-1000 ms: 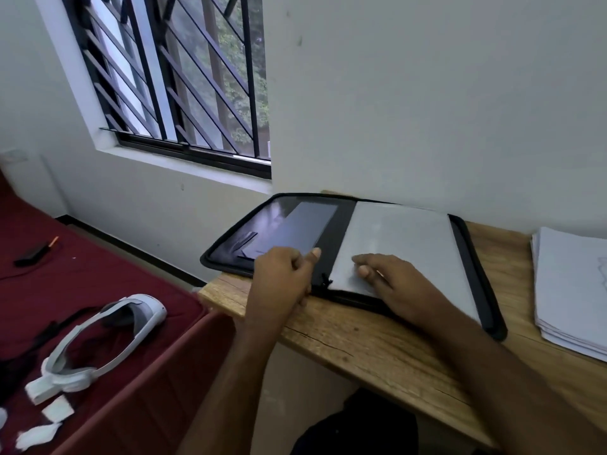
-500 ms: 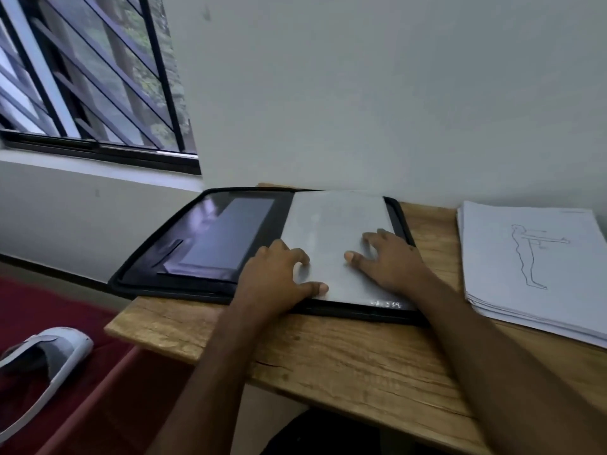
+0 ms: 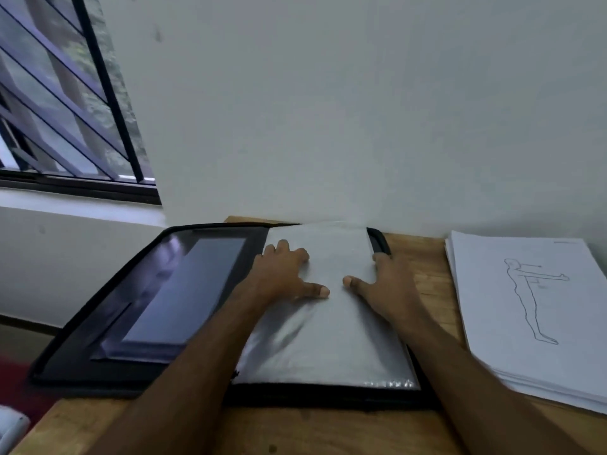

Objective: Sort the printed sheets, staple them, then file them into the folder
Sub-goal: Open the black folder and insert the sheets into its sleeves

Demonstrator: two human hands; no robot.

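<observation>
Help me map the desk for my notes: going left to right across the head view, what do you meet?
Window bars → black left flap of the open folder → left hand on the folder's clear sleeve page → right hand → stack of printed sheets.

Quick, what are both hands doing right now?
Left hand: open, flat on the folder's clear sleeve page.
Right hand: open, resting at that page's right edge.
</observation>
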